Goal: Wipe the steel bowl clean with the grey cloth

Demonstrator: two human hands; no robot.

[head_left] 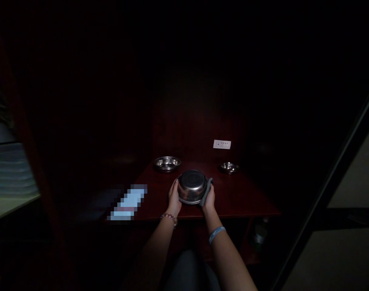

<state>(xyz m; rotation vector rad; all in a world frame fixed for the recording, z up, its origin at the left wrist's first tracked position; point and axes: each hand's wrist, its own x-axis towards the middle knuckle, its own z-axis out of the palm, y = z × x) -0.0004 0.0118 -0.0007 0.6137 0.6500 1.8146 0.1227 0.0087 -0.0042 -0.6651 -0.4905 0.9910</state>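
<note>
Between my two hands is a shiny metal bowl (pixel 192 188), turned with its base up, near the front of a dark red wooden shelf (pixel 235 198). My left hand (pixel 173 199) grips its left rim, the thumb along the side. On the opposite side, my right hand (pixel 210 198) is closed on the rim with a grey cloth (pixel 206 192) pressed against the metal. Whether the bowl touches the shelf I cannot tell. Farther back on the left stands a wide metal bowl (pixel 167 163), open side up. A smaller metal bowl (pixel 229 167) sits at the back right.
A white socket panel (pixel 222 144) is on the back wall. A pixelated bright patch (pixel 128 204) lies left of the shelf. Below right stands a bottle (pixel 260 234). Stacked pale items (pixel 11 169) are at far left. Dark side walls flank the shelf.
</note>
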